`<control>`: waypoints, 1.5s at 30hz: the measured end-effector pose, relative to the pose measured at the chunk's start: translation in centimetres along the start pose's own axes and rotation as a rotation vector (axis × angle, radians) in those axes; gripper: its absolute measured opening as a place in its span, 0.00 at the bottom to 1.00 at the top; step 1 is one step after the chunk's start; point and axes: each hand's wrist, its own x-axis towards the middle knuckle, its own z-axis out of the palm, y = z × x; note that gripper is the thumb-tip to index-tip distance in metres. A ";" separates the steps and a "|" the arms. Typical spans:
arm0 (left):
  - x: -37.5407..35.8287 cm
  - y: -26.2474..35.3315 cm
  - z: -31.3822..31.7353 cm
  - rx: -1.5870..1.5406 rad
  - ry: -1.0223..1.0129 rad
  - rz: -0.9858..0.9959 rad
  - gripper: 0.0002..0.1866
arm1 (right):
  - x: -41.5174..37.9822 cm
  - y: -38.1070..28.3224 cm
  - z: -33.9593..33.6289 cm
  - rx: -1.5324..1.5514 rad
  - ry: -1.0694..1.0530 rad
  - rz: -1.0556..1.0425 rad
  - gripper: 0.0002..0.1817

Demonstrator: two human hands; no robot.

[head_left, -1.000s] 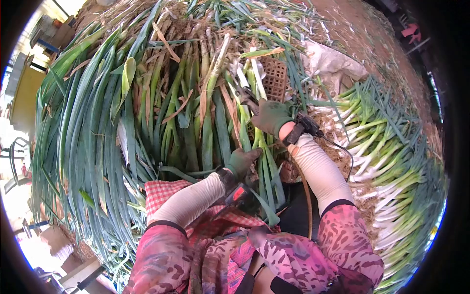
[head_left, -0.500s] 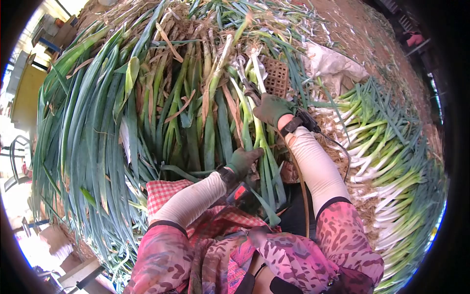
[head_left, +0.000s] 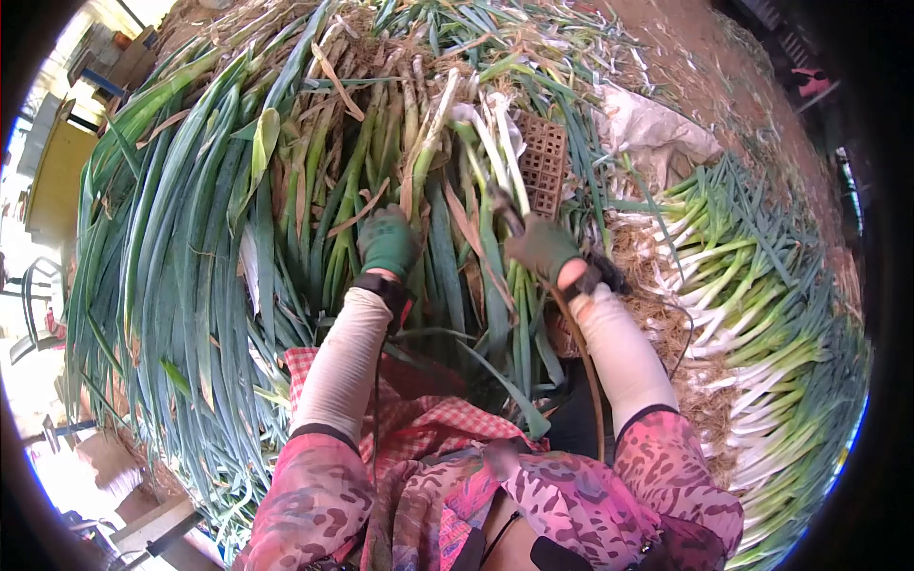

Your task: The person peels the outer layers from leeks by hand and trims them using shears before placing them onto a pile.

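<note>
My left hand [head_left: 388, 243], in a green glove, reaches over the dense pile of unpeeled leeks [head_left: 328, 190], at their stalks. Its fingers look partly spread, and their tips are hard to make out among the leaves. In my right hand [head_left: 545, 249], also gloved, is an air gun [head_left: 506, 209] with a brown hose [head_left: 583, 352] running down toward my lap. White-stemmed leeks [head_left: 506, 152] lie just beyond the air gun, their green leaves trailing below my right hand.
A brown perforated block [head_left: 543, 162] stands beyond my right hand. Cleaned leeks [head_left: 752, 333] lie in a long row on the right, below a pale sack [head_left: 652, 128]. Red checked cloth [head_left: 419, 428] covers my lap. A yellow panel [head_left: 59, 176] stands far left.
My left hand has let go of the leek leaves near my lap and moved up and left to the pile. My right hand has shifted slightly down, still holding the air gun.
</note>
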 end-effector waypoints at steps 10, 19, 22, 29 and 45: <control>-1.3 3.4 0.7 -0.209 -0.234 0.136 0.26 | -3.4 4.5 5.6 0.264 0.008 -0.216 0.31; 0.6 1.3 3.2 -0.868 -0.095 0.225 0.29 | -2.6 -0.3 1.8 0.451 0.166 -0.243 0.27; -0.3 0.9 1.3 -0.476 -0.324 0.081 0.30 | -3.8 -0.4 2.7 0.357 0.154 -0.188 0.26; 0.7 0.5 2.9 -0.481 -0.320 0.012 0.32 | -10.8 1.0 8.5 0.323 0.185 -0.258 0.22; 0.9 6.1 -0.6 -0.908 -0.325 0.223 0.21 | -4.9 1.6 2.4 0.276 0.242 -0.204 0.25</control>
